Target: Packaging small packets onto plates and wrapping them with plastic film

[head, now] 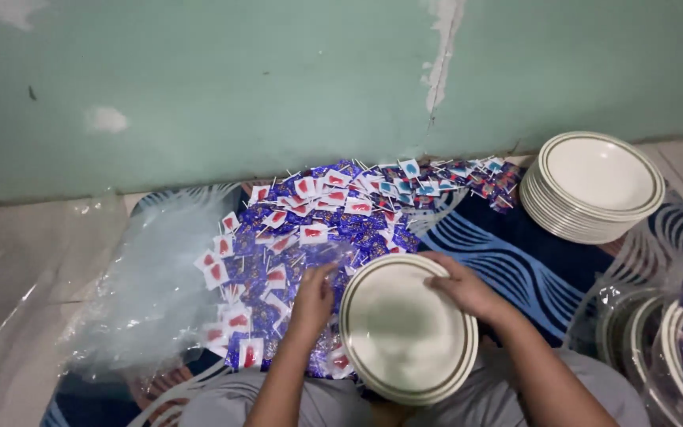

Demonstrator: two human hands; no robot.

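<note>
Hands at a stack of plates beside a heap of wrapped sweets

On the left lies a crumpled clear plastic sheet. Next comes the big heap of small wrapped sweets on sticks, in blue, red and white wrappers. The left hand reaches into this heap with fingers bent down; I cannot tell if it has hold of a sweet. The right hand rests open on the far rim of the small stack of round cream plates with dark rims, which sits at the person's knees. It is best to pinch sweets by the stick and keep the stack steady. Everything lies on a dark blue mat with white wavy lines, below a pale green wall with chipped paint. A taller stack of the same cream plates stands on the right.
</note>
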